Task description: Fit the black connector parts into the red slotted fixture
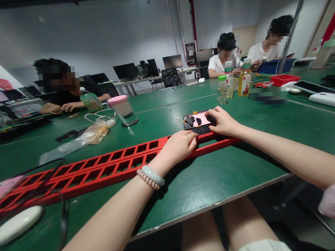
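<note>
A long red slotted frame [115, 159] lies across the green table, two rows of rectangular openings along it. My left hand [178, 144] rests over its right part, fingers bent together with the tips at a dark piece in the frame; what they grip is hidden. Between thumb and fingers of my right hand [223, 122] is a small black part [211, 119], its exact kind too small to tell. It is held above the right side of a shallow tray [203, 117] with a pale pink bottom, where several small black parts [190, 121] lie loose.
Left of the tray stand a pink-lidded glass jar [125, 111] and a plastic bag [95, 133]. Bottles [244, 79] and a red bin [285, 79] are at the right. Black cables [63, 207] cross the frame near a white oval object [17, 225]. Several people sit across the table.
</note>
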A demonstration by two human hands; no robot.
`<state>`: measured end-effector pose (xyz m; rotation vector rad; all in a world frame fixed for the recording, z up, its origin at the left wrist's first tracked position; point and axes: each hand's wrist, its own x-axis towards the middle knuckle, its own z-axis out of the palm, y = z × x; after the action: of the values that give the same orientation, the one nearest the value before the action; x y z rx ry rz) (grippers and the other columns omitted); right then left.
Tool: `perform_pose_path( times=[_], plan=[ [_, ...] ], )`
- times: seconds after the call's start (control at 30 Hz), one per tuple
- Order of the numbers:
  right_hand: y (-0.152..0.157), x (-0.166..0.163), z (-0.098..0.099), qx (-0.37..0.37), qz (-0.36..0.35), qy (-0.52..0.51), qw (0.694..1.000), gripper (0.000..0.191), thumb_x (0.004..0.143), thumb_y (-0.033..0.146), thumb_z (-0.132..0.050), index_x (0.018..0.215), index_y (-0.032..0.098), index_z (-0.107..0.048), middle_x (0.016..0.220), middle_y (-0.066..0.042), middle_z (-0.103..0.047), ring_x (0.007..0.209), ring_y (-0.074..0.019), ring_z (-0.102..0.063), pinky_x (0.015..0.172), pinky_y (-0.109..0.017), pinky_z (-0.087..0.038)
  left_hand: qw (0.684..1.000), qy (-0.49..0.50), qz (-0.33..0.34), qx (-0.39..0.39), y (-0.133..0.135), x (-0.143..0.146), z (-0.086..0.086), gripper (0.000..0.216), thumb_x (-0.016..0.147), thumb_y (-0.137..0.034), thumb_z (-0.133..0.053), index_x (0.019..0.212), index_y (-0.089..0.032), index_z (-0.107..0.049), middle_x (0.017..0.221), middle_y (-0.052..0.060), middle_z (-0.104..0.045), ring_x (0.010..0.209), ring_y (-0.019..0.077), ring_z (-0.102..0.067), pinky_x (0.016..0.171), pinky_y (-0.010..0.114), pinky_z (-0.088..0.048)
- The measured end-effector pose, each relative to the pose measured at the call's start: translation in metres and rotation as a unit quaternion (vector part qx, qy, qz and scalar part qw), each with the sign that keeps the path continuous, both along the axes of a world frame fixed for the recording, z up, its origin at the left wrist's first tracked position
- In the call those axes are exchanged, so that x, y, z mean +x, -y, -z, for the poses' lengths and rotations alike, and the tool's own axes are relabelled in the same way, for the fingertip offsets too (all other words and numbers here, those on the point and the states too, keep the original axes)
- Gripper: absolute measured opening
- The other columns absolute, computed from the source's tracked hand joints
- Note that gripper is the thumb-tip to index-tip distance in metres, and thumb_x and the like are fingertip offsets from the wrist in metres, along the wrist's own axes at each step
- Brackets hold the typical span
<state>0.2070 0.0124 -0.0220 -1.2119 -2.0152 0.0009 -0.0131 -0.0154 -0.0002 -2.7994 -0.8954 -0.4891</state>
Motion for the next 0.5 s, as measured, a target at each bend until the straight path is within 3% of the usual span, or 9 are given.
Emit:
perform_pose_path(
  times=[0.33,0.5],
  plan=[
    [-0.003,0.006,0.000,-0.026,-0.041,-0.072,0.996,0.043,0.061,0.008,-0.055,0.103,0.017,-0.054,0.105,-0.008,-0.044,0.084,-0.0155,-0.052,0.069,-0.029,-0.049,1.000,-0.001,0.000,0.002,0.000,0.000,0.000,0.027,0.090,-0.022,-0.035,0.098,-0.016,-0.060,0.097,0.007,-0.061,0.091,0.0181,-0.056,0.085,0.030,-0.044],
    [0.001,0.011,-0.009,-0.047,-0.082,-0.007,0.995,0.041,0.062,0.016,-0.061,0.103,0.017,-0.057,0.100,-0.007,-0.053,0.080,-0.0159,-0.053,0.067,-0.028,-0.047,1.000,-0.002,-0.001,0.000,0.001,0.000,-0.001,0.028,0.090,-0.022,-0.034,0.099,-0.016,-0.060,0.096,0.007,-0.061,0.092,0.0183,-0.056,0.085,0.031,-0.044]
  ],
)
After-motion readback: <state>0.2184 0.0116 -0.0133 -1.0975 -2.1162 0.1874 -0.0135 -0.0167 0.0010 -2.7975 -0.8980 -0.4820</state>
